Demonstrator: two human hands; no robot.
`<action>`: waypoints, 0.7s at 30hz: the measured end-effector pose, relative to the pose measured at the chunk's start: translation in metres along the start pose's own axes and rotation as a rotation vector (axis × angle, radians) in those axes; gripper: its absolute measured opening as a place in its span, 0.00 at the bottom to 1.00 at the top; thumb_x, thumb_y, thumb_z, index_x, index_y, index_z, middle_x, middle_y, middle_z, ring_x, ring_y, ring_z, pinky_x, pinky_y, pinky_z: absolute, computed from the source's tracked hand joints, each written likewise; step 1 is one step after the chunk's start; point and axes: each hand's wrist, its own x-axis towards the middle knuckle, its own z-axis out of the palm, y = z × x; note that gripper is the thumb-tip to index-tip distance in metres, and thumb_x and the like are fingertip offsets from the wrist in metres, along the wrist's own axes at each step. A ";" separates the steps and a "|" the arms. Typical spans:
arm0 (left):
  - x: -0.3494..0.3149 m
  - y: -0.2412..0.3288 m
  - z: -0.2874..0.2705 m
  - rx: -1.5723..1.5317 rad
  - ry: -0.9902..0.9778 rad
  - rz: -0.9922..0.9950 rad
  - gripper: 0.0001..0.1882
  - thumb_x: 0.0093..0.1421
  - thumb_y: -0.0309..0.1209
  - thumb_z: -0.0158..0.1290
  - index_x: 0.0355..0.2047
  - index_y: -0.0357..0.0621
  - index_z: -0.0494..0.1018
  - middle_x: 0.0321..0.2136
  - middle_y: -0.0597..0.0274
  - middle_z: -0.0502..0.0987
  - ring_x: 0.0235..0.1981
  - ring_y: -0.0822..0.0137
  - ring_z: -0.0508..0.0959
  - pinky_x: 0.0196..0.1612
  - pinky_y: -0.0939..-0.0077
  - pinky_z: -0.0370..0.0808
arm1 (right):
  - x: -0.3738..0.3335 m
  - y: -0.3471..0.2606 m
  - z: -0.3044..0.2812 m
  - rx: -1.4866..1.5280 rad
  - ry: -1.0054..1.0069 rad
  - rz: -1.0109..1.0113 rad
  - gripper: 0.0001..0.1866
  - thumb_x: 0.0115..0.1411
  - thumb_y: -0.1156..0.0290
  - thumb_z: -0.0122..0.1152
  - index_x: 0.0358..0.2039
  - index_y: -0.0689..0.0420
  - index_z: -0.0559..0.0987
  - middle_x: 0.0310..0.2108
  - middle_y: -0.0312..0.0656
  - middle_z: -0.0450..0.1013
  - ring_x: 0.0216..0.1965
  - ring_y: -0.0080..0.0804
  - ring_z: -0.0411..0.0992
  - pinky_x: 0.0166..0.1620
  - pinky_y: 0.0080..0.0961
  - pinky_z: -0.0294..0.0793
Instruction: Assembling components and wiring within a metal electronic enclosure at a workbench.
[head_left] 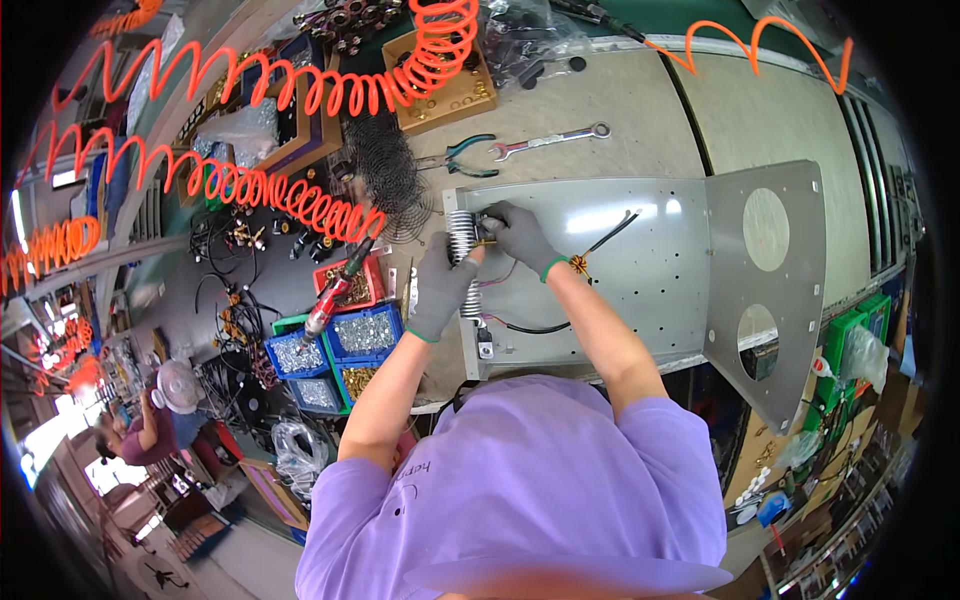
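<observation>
A grey sheet-metal panel (640, 240) lies on the bench before me, with holes and an upright end plate at its right. Along its left edge runs a silvery ribbed metal coil (460, 236), partly covered by my left hand (440, 290). That hand, in a grey glove, is closed round the coil, thumb on the inner side. My right hand (522, 236), gloved too, is pinched at the coil's upper part, by a small dark piece its fingers mostly hide. Black cable (535, 328) and a yellow-and-black wound ring (579, 264) rest on the panel.
Beyond the panel lie a combination wrench (550, 142) and green-handled pliers (468, 156). Blue bins (365, 333) of small hardware and a red air screwdriver (325, 305) are at left. Orange coiled hoses (290, 195) hang across the upper left. Another person (145, 437) is far left.
</observation>
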 end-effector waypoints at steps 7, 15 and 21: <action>0.003 -0.010 -0.001 -0.018 -0.032 0.013 0.18 0.52 0.38 0.58 0.33 0.36 0.66 0.22 0.55 0.73 0.24 0.67 0.72 0.29 0.71 0.69 | 0.002 -0.002 -0.006 -0.106 -0.028 -0.035 0.10 0.55 0.70 0.55 0.35 0.60 0.76 0.33 0.53 0.74 0.37 0.49 0.73 0.42 0.36 0.71; 0.002 -0.017 0.002 0.015 -0.018 0.083 0.18 0.52 0.38 0.58 0.33 0.36 0.66 0.23 0.55 0.73 0.25 0.68 0.73 0.29 0.71 0.70 | 0.006 -0.003 -0.006 -0.080 -0.046 -0.079 0.12 0.55 0.66 0.54 0.34 0.61 0.74 0.32 0.54 0.74 0.36 0.51 0.72 0.41 0.40 0.70; 0.003 -0.004 0.001 -0.035 -0.019 0.066 0.18 0.52 0.37 0.58 0.33 0.36 0.66 0.24 0.56 0.74 0.25 0.68 0.73 0.29 0.71 0.70 | 0.012 -0.018 -0.013 -0.246 -0.197 0.069 0.19 0.59 0.56 0.47 0.35 0.60 0.75 0.33 0.56 0.73 0.37 0.55 0.71 0.43 0.43 0.69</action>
